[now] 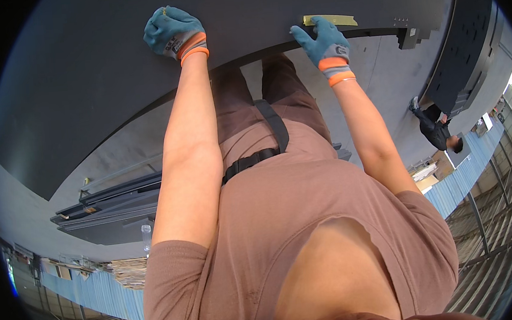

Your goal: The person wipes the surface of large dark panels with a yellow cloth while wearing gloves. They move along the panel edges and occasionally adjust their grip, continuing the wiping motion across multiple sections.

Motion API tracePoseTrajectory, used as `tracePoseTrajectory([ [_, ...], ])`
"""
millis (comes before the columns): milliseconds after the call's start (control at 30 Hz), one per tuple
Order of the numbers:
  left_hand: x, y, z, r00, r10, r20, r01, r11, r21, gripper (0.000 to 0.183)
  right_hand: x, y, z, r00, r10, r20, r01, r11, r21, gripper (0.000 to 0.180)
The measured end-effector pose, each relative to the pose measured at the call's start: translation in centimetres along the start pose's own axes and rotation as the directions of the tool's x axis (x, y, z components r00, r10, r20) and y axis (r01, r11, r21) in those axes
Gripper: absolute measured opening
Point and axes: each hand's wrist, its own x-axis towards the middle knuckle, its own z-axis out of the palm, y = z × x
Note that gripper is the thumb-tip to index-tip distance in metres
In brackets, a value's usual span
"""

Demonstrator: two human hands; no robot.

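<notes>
A large dark grey panel (244,16), apparently metal, spans the space in front of me. My left hand (173,31), in a blue-coated glove with an orange cuff, is curled over the panel; whether it holds anything is hidden. A yellow strip (339,20), perhaps tape, lies along the panel near its close edge. My right hand (321,42), gloved the same way, has its thumb and fingers apart, with a fingertip at the strip's left part. Small holes and a dark bracket-like part (408,39) are at the panel's right end.
Long dark metal pieces (120,207) are stacked behind me at the left, near a clear plastic bottle (146,236). Another person (436,130) is beside a second dark panel (453,63) at the far right. Stacked flat material (129,273) and blue sheeting stand farther back.
</notes>
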Motion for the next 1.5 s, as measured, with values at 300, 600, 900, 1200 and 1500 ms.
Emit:
tracePoseTrajectory([
  [300, 0.1, -0.8, 0.8, 0.999, -0.003, 0.031, 0.002, 0.999, 0.046, 0.018, 1.6, -1.3, 2.2, 0.994, 0.063, 0.085, -0.047, 0.982, -0.182, 0.032],
  [600, -0.3, -1.5, 2.1, 0.993, 0.096, -0.068, -0.086, 0.988, 0.129, 0.018, 1.2, 2.1, 4.0, 0.996, -0.047, -0.071, 0.051, 0.997, 0.053, 0.03],
  [900, -0.1, -0.9, 1.5, 0.995, 0.098, -0.037, -0.091, 0.985, 0.143, 0.022, -0.1, 2.0, 3.9, 0.98, 0.17, -0.104, -0.15, 0.973, 0.176, 0.032],
  [1200, 0.3, -0.3, 0.6, 0.996, 0.011, 0.087, -0.022, 0.992, 0.128, 0.025, 0.3, 3.4, 3.0, 0.986, 0.158, -0.046, -0.142, 0.958, 0.251, 0.035],
  [1500, 0.4, 0.7, -0.1, 0.997, -0.021, 0.081, 0.009, 0.989, 0.146, 0.029, 1.4, 5.7, 0.5, 0.998, 0.034, 0.05, -0.046, 0.964, 0.263, 0.032],
])
